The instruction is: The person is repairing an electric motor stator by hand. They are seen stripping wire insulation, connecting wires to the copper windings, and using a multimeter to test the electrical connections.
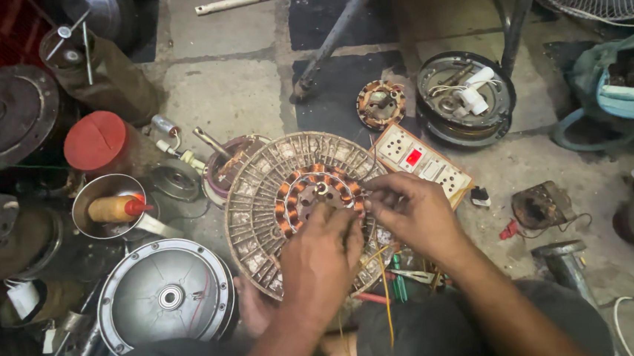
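Your left hand (321, 253) and right hand (412, 212) meet over the lower right part of a round, dusty motor disc (260, 212), which lies flat on the floor (229, 95) directly in front of you, partly over your lap. Both hands are curled, fingertips pinched close together at the ring of copper coils (296, 194) around the disc's hub. They seem to grip thin wire there, though the wire itself is too fine to make out, so you cannot be sure what each one holds. The left hand comes up from below with its back toward you; the right comes in from the right side, its fingers (377, 189) pointing left, touching or nearly touching the left hand's fingertips.

The coil ring sits just ahead and slightly left of both hands, so the unworked part of the ring lies away from you and to the left. The left hand is the nearer one to it. A thin yellow wire (386, 292) trails down from under the hands toward your knees.

Just beyond the right hand, touching the disc's right edge, lies a white switch-and-socket board (435, 170) with a red switch. Farther out sit a small copper-wound stator (380, 104) and an open round motor housing (467, 97). On your left are a silver motor cover (165, 294), a steel cup (107, 207) holding a wooden-handled tool, and a red-capped cylinder (96, 140).
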